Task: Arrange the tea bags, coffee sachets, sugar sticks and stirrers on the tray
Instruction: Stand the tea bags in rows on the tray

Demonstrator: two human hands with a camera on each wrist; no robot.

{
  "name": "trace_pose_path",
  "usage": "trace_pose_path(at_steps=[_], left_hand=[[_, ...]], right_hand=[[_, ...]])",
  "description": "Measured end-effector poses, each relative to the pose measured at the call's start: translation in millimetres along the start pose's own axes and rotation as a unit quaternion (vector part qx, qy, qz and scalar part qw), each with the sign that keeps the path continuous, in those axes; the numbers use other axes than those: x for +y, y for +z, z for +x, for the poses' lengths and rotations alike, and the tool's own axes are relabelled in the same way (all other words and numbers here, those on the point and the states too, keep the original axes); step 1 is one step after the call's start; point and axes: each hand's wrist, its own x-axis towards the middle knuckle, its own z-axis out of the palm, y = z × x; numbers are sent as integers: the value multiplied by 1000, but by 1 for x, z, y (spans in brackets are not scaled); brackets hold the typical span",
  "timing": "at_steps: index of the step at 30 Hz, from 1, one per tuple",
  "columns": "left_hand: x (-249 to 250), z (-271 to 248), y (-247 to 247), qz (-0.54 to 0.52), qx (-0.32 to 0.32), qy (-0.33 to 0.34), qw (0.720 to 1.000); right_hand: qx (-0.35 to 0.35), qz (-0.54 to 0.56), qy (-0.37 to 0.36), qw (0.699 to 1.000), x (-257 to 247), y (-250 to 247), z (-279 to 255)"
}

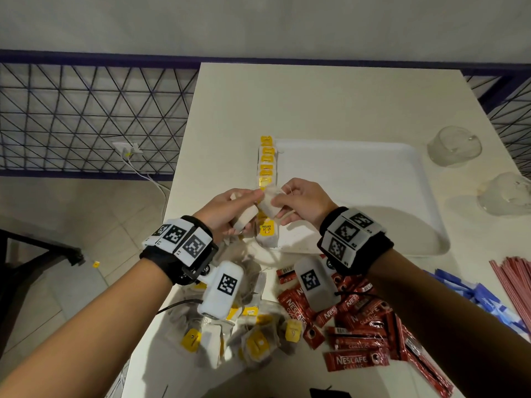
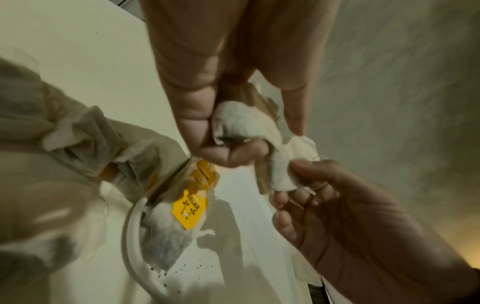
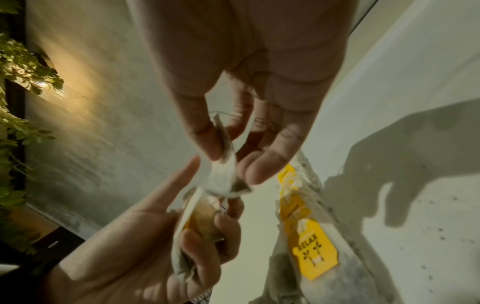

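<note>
A white tray (image 1: pixel 353 191) lies on the table, with a row of yellow-tagged tea bags (image 1: pixel 267 162) along its left edge. Both hands hover over the near end of that row. My left hand (image 1: pixel 227 206) grips one tea bag (image 1: pixel 244 218) in its curled fingers. My right hand (image 1: pixel 298 202) pinches a second tea bag (image 1: pixel 268 203), which the left thumb also touches. In the left wrist view, the left hand's tea bag (image 2: pixel 244 121) sits above the right hand's one (image 2: pixel 285 164). The right wrist view shows the pinched bag (image 3: pixel 223 176) and a "RELAX" tag (image 3: pixel 314 253) below it.
A loose pile of tea bags (image 1: pixel 258 337) lies near the front of the table (image 1: pixel 316 104). Red coffee sachets (image 1: pixel 359 326) are heaped right of it. Farther right are blue sugar sticks (image 1: pixel 485 297) and red-striped stirrers (image 1: pixel 514 280). Two glass cups (image 1: pixel 454 147) stand right of the tray.
</note>
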Motion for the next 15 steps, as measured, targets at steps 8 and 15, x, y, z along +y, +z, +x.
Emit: trace_pose_path(at_steps=[8, 15], left_hand=[[5, 4, 15, 139, 17, 144, 980], [9, 10, 11, 123, 77, 141, 979]], right_hand=[[23, 40, -25, 999, -11, 3, 1], [11, 37, -53, 998, -16, -7, 3]])
